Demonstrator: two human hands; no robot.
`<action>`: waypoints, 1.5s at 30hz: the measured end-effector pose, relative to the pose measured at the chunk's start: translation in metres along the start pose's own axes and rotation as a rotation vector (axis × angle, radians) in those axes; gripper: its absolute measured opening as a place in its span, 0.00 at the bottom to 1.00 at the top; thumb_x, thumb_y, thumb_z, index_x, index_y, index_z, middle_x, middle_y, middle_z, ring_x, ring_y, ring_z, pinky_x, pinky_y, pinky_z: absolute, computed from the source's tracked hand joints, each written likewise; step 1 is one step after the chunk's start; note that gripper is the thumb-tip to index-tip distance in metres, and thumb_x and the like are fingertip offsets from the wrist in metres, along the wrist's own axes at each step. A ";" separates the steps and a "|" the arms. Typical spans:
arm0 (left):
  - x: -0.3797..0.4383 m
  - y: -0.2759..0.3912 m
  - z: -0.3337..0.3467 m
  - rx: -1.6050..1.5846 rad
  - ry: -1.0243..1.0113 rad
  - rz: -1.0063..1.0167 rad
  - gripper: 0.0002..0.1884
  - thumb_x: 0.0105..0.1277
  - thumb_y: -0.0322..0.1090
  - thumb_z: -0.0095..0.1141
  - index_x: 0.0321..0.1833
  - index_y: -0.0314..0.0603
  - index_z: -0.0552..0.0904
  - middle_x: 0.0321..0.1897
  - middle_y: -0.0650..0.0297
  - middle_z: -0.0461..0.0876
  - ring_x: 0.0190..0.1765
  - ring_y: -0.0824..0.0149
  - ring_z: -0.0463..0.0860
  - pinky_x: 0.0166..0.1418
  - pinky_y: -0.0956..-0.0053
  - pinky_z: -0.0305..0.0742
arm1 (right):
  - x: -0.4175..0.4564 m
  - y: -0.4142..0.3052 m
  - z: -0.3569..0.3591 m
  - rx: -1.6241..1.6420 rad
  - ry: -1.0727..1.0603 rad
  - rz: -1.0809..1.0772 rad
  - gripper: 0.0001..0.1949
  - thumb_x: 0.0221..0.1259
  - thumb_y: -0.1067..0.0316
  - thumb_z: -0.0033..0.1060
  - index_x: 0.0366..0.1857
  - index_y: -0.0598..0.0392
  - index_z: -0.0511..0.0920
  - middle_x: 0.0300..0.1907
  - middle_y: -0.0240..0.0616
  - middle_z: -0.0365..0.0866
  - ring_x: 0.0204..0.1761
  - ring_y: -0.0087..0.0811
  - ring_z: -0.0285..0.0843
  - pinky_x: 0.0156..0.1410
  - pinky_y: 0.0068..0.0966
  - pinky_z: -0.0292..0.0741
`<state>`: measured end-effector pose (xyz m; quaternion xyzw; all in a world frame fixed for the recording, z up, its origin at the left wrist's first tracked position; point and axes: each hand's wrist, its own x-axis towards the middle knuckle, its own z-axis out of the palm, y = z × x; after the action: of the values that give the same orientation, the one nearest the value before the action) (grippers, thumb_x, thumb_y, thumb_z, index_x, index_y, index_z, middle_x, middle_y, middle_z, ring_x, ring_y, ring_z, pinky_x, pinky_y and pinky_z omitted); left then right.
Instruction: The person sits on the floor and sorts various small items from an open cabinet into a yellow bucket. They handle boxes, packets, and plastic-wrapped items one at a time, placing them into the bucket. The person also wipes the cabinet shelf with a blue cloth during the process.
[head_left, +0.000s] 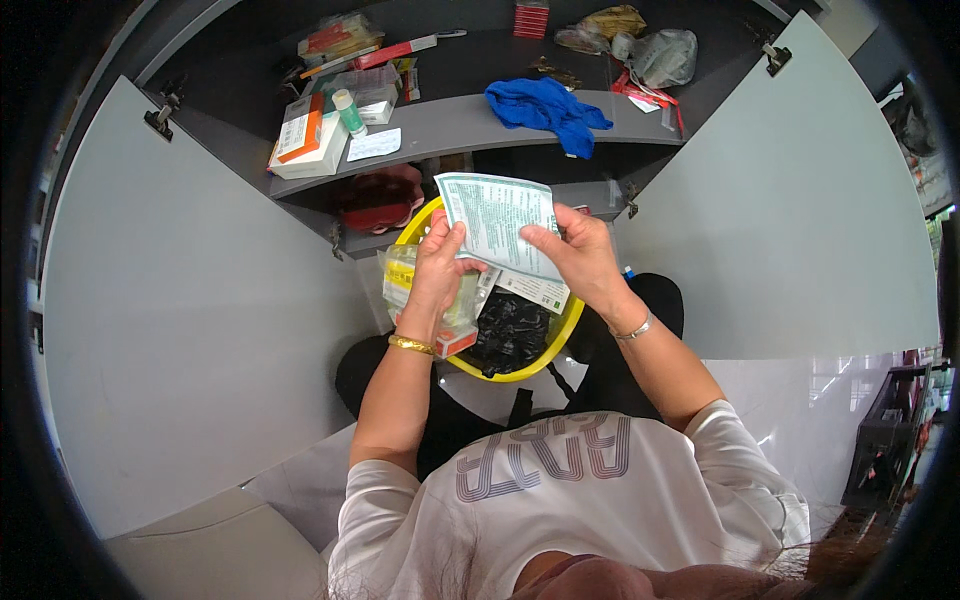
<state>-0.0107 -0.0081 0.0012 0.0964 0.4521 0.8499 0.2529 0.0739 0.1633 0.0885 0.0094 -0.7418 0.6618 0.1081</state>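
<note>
A flat white packet or sheet with green print (499, 221) is held up between both hands. My left hand (441, 262) grips its left edge, thumb on top. My right hand (585, 255) pinches its right side, thumb across the printed face. Directly below is a yellow basket or basin (559, 345) between the knees. In it lie a crumpled black plastic bag (514, 330) and a white printed paper or box (534, 291). A clear plastic bag with a yellow-labelled item (400, 277) hangs over its left rim, beneath my left wrist.
An open cabinet shelf (442, 116) holds a blue cloth (547, 109), an orange and white box (300, 135), a green and white bottle (349, 112) and plastic bags (664, 58). Its grey doors stand open at left (187, 322) and right (802, 217). A dark red item (382, 199) lies on the lower shelf.
</note>
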 end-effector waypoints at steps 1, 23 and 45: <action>0.000 0.001 -0.001 0.015 0.011 -0.005 0.12 0.73 0.38 0.45 0.55 0.44 0.71 0.46 0.64 0.80 0.41 0.71 0.82 0.36 0.77 0.81 | 0.001 0.004 0.002 -0.079 0.017 -0.015 0.11 0.62 0.67 0.61 0.44 0.61 0.80 0.32 0.35 0.82 0.32 0.18 0.76 0.36 0.19 0.74; -0.008 0.009 0.015 -0.169 0.092 -0.336 0.17 0.65 0.32 0.48 0.55 0.31 0.72 0.44 0.55 0.80 0.43 0.62 0.83 0.43 0.67 0.82 | 0.010 0.037 0.014 -0.450 -0.264 -0.100 0.06 0.58 0.67 0.61 0.34 0.57 0.82 0.31 0.43 0.82 0.31 0.43 0.81 0.38 0.31 0.75; -0.002 -0.001 0.002 -0.118 0.081 -0.331 0.19 0.66 0.36 0.44 0.58 0.33 0.71 0.45 0.54 0.80 0.41 0.58 0.84 0.35 0.62 0.85 | 0.009 0.027 0.022 -0.991 -0.211 -0.486 0.12 0.44 0.68 0.65 0.36 0.57 0.82 0.47 0.47 0.78 0.46 0.43 0.75 0.52 0.35 0.74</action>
<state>-0.0076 -0.0070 0.0013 -0.0290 0.4210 0.8249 0.3762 0.0574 0.1459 0.0613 0.1942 -0.9473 0.1859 0.1741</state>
